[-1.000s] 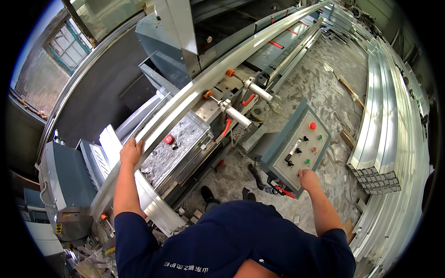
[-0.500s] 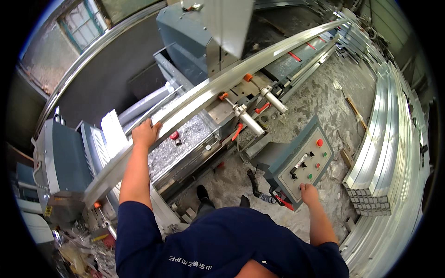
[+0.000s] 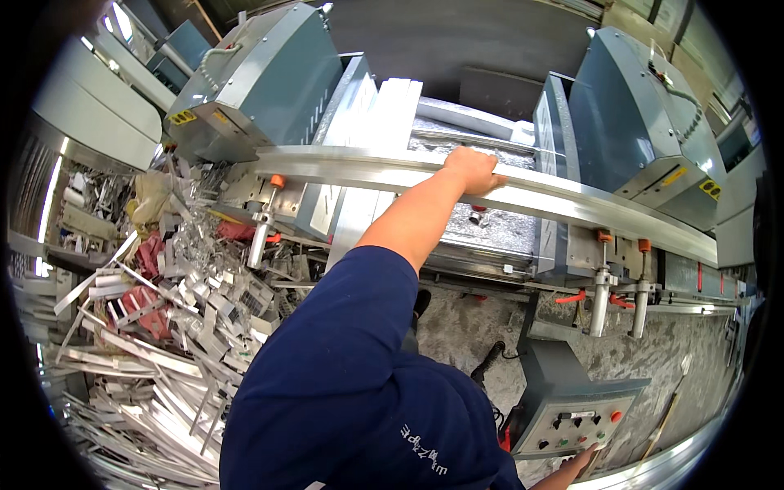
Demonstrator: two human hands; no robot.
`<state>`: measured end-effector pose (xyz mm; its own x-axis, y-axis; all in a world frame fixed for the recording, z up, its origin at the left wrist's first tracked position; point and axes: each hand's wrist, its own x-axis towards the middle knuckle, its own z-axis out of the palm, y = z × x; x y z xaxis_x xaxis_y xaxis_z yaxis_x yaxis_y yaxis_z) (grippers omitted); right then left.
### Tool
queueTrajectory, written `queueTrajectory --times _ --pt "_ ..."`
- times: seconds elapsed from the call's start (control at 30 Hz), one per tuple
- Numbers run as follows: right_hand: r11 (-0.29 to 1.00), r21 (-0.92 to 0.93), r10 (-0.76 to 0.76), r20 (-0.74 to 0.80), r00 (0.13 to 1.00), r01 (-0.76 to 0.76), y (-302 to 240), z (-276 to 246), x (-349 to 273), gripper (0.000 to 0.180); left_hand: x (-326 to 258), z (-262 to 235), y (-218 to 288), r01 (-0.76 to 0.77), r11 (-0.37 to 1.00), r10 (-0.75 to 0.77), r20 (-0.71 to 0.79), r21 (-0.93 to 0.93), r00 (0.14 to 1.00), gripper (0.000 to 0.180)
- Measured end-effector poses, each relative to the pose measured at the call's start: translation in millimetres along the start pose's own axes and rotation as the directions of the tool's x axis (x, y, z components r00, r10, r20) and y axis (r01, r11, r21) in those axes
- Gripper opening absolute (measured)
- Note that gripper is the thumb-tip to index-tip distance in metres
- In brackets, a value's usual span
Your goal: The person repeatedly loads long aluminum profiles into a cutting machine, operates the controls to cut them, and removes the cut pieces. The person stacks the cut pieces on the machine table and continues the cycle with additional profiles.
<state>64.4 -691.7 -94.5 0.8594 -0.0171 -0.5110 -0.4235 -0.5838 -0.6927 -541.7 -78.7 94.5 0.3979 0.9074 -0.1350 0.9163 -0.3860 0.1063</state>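
A long silvery aluminium profile (image 3: 563, 202) lies across a two-headed cutting machine. My left hand (image 3: 472, 170) is closed over its top, between the two heads, with the fingers curled round it. Down at the lower right, my right hand (image 3: 578, 462) touches the near edge of a grey control panel (image 3: 576, 418), by its lower buttons; its fingers are mostly hidden. Metal clamp cylinders with orange tips stand along the profile's near side, one clamp (image 3: 261, 233) at the left and another clamp (image 3: 600, 302) at the right.
The left machine head (image 3: 278, 82) and the right machine head (image 3: 625, 122) rise behind the profile. Shavings cover the machine bed (image 3: 498, 231) between them. A heap of metal offcuts (image 3: 196, 327) fills the left side. A long-handled tool (image 3: 674, 396) lies on the floor at right.
My view has swung to the left, bringing the left machine head and the offcut heap into sight. My left hand stays on the profile, and my right hand stays at the control panel.
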Motion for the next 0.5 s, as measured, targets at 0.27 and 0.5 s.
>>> queueTrajectory --times 0.27,0.5 --pt "0.970 0.098 0.215 0.099 0.972 -0.225 -25 14 3 0.083 7 -5 -2 -0.018 1.000 0.018 0.040 0.004 0.999 0.059" --pt "0.990 -0.141 0.022 0.163 0.986 0.001 -51 12 -74 0.080 3 0 3 0.021 0.999 -0.021 -0.004 0.034 1.000 0.059"
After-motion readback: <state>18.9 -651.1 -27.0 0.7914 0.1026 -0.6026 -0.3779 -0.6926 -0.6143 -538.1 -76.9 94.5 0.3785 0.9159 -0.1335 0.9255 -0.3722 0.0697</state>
